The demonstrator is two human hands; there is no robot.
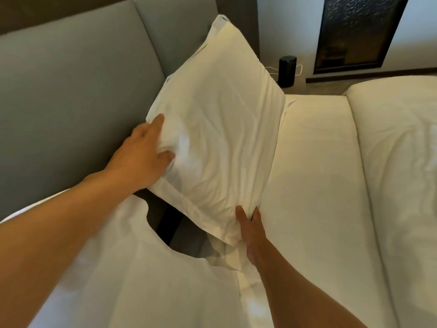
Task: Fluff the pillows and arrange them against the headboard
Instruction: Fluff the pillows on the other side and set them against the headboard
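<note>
A white pillow [217,129] stands tilted on one corner, its top leaning toward the grey padded headboard [78,95]. My left hand [144,152] grips the pillow's left edge, fingers pressed into the fabric. My right hand [251,230] holds its lower corner near the mattress. A second white pillow [146,280] lies flat in the foreground, under my left forearm.
The white sheeted mattress [314,185] stretches to the right, with a folded white duvet [399,162] along its far right. A dark gap [170,223] shows between headboard and mattress. A black cylinder [287,71] with a white cable stands on the floor beyond the bed.
</note>
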